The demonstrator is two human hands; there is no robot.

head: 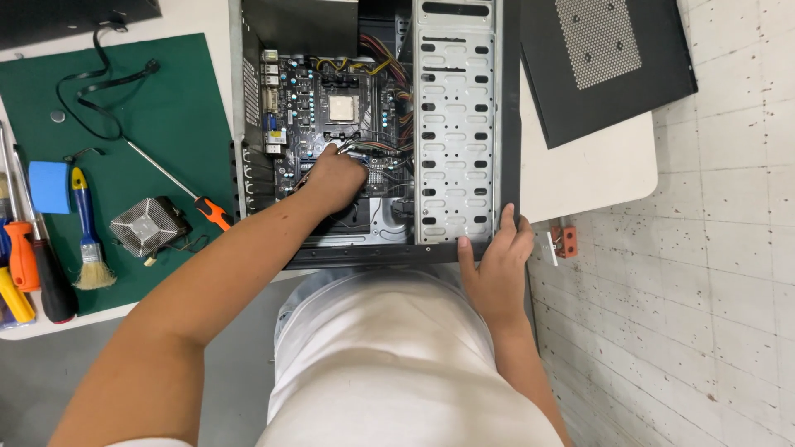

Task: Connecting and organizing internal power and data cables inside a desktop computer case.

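Observation:
An open computer case (pixel 460 124) lies on its side on a white table, its motherboard (pixel 302 99) and bare processor socket (pixel 342 108) exposed. My left hand (pixel 334 176) reaches inside, over the lower part of the board. Its fingers are closed around a thin metal tool whose tip (pixel 344 148) points at the board near a bundle of cables (pixel 389 149). The tool's handle is hidden in my fist. My right hand (pixel 499 258) grips the near edge of the case at its right corner, thumb on the front rim.
A green mat (pixel 174 108) at left holds an orange-handled screwdriver (pixel 211 211), a cooler with heatsink (pixel 149 225), a brush (pixel 89 248), a blue block (pixel 50 186), more screwdrivers (pixel 25 257) and a black cable (pixel 99 83). A black side panel (pixel 604 66) lies at upper right. Tiled floor shows at right.

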